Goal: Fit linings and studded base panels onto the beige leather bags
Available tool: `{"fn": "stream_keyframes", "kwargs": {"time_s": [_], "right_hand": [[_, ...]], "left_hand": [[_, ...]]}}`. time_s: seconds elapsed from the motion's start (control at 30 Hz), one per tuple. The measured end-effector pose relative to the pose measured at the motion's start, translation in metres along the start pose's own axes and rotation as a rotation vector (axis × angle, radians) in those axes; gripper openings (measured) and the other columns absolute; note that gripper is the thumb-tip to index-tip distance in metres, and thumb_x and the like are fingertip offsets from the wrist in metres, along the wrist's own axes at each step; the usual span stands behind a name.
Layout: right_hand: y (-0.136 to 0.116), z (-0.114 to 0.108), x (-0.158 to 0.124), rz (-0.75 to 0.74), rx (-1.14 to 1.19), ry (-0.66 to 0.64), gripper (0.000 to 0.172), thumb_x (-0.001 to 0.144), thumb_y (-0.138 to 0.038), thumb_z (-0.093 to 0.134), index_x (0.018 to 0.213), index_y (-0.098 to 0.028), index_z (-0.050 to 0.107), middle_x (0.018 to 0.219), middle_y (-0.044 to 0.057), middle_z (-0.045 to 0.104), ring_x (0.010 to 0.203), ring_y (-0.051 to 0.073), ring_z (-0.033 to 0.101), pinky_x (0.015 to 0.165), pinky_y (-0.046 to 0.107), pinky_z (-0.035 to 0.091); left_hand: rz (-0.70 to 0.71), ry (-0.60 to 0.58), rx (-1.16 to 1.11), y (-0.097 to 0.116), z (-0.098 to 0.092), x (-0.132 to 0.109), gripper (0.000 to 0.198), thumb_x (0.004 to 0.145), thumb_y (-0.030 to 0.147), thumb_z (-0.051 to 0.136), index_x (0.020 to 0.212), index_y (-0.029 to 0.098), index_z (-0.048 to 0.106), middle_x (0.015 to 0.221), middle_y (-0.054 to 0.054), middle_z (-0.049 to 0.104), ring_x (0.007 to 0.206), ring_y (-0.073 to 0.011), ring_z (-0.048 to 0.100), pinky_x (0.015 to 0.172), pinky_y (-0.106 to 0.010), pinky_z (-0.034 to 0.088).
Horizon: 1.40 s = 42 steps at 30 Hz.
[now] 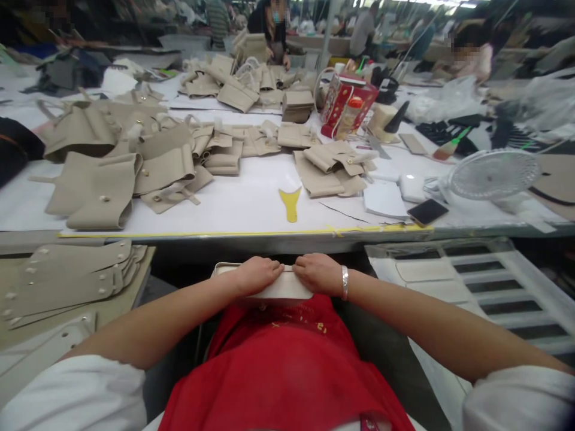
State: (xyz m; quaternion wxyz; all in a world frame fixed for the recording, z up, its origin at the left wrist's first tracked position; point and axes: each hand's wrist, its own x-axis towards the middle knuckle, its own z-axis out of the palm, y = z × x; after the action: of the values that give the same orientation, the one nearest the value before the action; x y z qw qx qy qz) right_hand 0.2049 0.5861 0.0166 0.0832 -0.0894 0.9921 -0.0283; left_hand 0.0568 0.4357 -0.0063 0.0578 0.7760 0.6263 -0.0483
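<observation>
A cream-coloured, box-like leather piece [284,286] with a raised edge rests on my lap, against a red apron [287,371]. My left hand [259,275] is closed over its top edge, left of the middle. Close beside it, my right hand [317,273] presses on the same edge with bent fingers. The fingertips of both hands nearly meet; they cover part of the edge, and the thumbs are hidden. On the table in front of the hands lies a yellow Y-shaped template [290,204].
Beige leather bag pieces [171,164] lie heaped on the white table. To the right are a phone [427,212], a small fan [494,173] and a red box [348,105]. Leather strips [76,275] lie on a board at left; a slotted rack [485,287] stands at right.
</observation>
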Motion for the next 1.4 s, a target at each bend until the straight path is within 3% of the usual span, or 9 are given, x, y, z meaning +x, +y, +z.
{"fn": "stream_keyframes", "kwargs": {"time_s": [0.1,0.27,0.43,0.57,0.7,0.9,1.17,1.3,1.4], "right_hand": [[0.012,-0.009,0.014,0.055,0.178,-0.033,0.026,0.086,-0.027,0.043,0.074,-0.014,0.063,0.079,0.007,0.06,0.071,0.015,0.051,0.063,0.025,0.033],[0.036,-0.002,0.045,0.162,0.613,-0.25,0.021,0.077,-0.035,0.055,0.068,-0.015,0.056,0.061,-0.003,0.05,0.057,0.009,0.042,0.053,0.021,0.028],[0.043,0.012,0.061,0.064,0.832,-0.295,0.029,0.076,-0.042,0.055,0.067,-0.016,0.046,0.058,-0.006,0.04,0.056,0.007,0.034,0.051,0.02,0.027],[0.043,0.016,0.072,0.03,0.949,-0.379,0.031,0.076,-0.044,0.055,0.067,-0.016,0.043,0.056,-0.007,0.037,0.052,0.006,0.032,0.049,0.019,0.026],[0.039,0.016,0.09,-0.016,0.966,-0.402,0.032,0.076,-0.044,0.056,0.066,-0.016,0.042,0.056,-0.007,0.036,0.053,0.006,0.032,0.05,0.019,0.026],[0.024,0.016,0.127,-0.098,0.948,-0.431,0.032,0.075,-0.043,0.056,0.066,-0.016,0.043,0.058,-0.007,0.036,0.056,0.007,0.032,0.052,0.02,0.026],[-0.01,0.01,0.185,-0.189,0.907,-0.453,0.029,0.073,-0.039,0.059,0.064,-0.016,0.044,0.058,-0.007,0.037,0.056,0.007,0.033,0.052,0.02,0.026],[-0.016,0.009,0.19,-0.179,0.845,-0.395,0.028,0.074,-0.038,0.059,0.065,-0.016,0.044,0.058,-0.007,0.038,0.056,0.007,0.034,0.052,0.021,0.026],[-0.011,0.0,0.172,-0.087,0.693,-0.342,0.025,0.075,-0.035,0.06,0.066,-0.016,0.047,0.058,-0.006,0.041,0.056,0.008,0.035,0.053,0.021,0.025]], "left_hand": [[0.03,-0.016,0.015,-0.002,0.0,0.001,0.034,0.089,0.016,0.034,0.119,0.013,0.049,0.114,-0.012,0.06,0.095,-0.0197,0.059,0.077,-0.03,0.047],[0.062,-0.017,-0.075,-0.013,0.001,-0.001,0.036,0.089,0.015,0.032,0.121,0.012,0.049,0.115,-0.013,0.059,0.097,-0.0214,0.059,0.078,-0.03,0.046],[0.124,-0.074,-0.256,-0.039,0.004,-0.017,0.04,0.091,0.022,0.03,0.128,0.02,0.045,0.129,-0.01,0.051,0.109,-0.0224,0.054,0.087,-0.03,0.042],[0.094,-0.087,-0.442,-0.062,0.006,-0.038,0.04,0.091,0.026,0.031,0.127,0.023,0.048,0.131,-0.006,0.05,0.113,-0.0207,0.052,0.094,-0.028,0.038],[0.084,-0.084,-0.527,-0.074,0.005,-0.054,0.039,0.091,0.027,0.032,0.125,0.023,0.051,0.132,-0.006,0.049,0.115,-0.0208,0.051,0.096,-0.028,0.037],[0.066,-0.124,-0.425,-0.084,0.007,-0.077,0.041,0.091,0.023,0.029,0.126,0.017,0.05,0.131,-0.01,0.05,0.116,-0.021,0.05,0.096,-0.029,0.038],[0.013,-0.012,-0.32,-0.093,0.018,-0.116,0.04,0.085,0.014,0.038,0.122,0.016,0.053,0.124,-0.008,0.056,0.107,-0.0184,0.056,0.091,-0.027,0.044],[-0.038,0.04,-0.218,-0.086,0.016,-0.118,0.039,0.087,0.017,0.039,0.124,0.02,0.051,0.122,-0.007,0.058,0.103,-0.0167,0.058,0.088,-0.025,0.046],[-0.089,0.046,-0.123,-0.081,0.012,-0.113,0.034,0.088,0.022,0.038,0.117,0.017,0.056,0.118,-0.009,0.06,0.099,-0.0183,0.06,0.086,-0.029,0.047]]}}
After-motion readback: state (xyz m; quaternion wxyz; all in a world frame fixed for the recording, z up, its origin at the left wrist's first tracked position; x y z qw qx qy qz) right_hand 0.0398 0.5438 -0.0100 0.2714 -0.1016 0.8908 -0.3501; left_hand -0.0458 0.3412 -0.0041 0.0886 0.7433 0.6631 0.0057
